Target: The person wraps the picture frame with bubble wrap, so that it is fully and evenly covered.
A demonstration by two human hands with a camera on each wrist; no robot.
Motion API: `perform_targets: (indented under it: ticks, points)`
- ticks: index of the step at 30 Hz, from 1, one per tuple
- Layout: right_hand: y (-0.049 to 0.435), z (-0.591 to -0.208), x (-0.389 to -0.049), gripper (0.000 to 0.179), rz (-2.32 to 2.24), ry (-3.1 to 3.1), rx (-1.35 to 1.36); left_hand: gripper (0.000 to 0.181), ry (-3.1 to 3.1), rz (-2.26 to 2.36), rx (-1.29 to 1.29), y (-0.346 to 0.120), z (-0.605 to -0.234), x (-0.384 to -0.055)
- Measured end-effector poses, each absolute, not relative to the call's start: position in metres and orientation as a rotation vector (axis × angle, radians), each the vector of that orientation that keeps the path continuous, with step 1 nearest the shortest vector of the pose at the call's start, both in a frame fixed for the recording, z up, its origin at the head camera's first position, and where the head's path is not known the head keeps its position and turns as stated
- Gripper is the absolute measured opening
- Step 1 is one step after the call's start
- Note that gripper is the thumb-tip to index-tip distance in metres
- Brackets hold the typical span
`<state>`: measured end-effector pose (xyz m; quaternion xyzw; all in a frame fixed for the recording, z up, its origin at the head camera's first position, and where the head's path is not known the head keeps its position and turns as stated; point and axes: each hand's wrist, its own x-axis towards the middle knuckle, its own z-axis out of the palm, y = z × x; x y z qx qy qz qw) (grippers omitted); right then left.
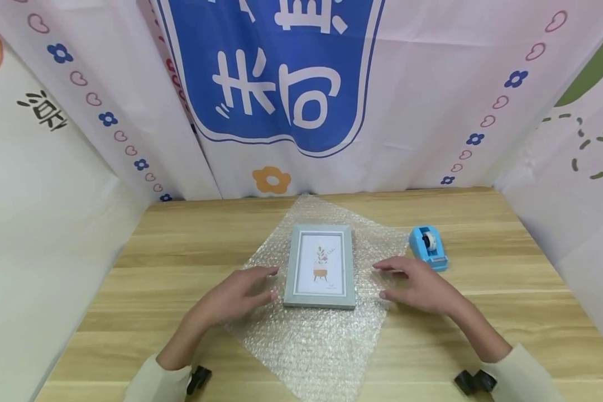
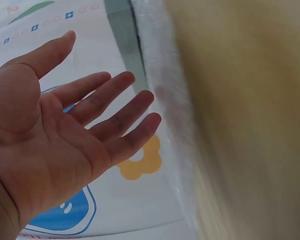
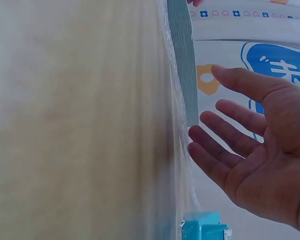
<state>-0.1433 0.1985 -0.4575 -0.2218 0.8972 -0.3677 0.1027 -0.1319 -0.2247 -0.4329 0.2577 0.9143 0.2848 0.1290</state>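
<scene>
A pale grey-green picture frame (image 1: 350,268) with a potted-plant print lies face up on a sheet of bubble wrap (image 1: 316,346), which is turned cornerwise on the table. To its left is my left hand (image 1: 236,296), fingers spread and holding nothing, a small gap from the frame's edge. On the opposite side my right hand (image 1: 419,285) is held over the wrap's right part, also with nothing in it. Both wrist views show the palms facing the frame, with the left fingers (image 2: 135,135) and right fingers (image 3: 230,130) loosely extended.
A blue tape dispenser (image 1: 428,248) stands just beyond my right hand, near the wrap's right corner. The wooden table (image 1: 171,251) meets a printed cloth backdrop (image 1: 402,111) at the back, and white cloth sides rise at left and right.
</scene>
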Motion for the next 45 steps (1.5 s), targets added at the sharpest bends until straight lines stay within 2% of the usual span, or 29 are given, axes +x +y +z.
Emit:
perform_targets:
  ticks: [14,21,32,41,45]
  points:
    - [0.184,-0.459,-0.098,0.052,-0.739,2.726,-0.967,0.052,2.673,0.566,0.923,-0.236,-0.432,-0.089]
    - [0.180,-0.461,-0.096,0.047,-0.726,2.733,-1.029,0.057,2.726,0.527,1.039,-0.236,-0.435,-0.083]
    - [0.182,-0.465,-0.102,0.038,-0.724,2.715,-1.095,0.072,2.646,0.451,1.044,-0.244,-0.439,-0.088]
    - [0.184,-0.468,-0.103,0.028,-0.746,2.712,-1.161,0.054,2.664,0.445,1.099,-0.247,-0.438,-0.089]
    - [0.185,-0.467,-0.104,0.027,-0.747,2.715,-1.176,0.052,2.667,0.447,1.090,-0.249,-0.437,-0.088]
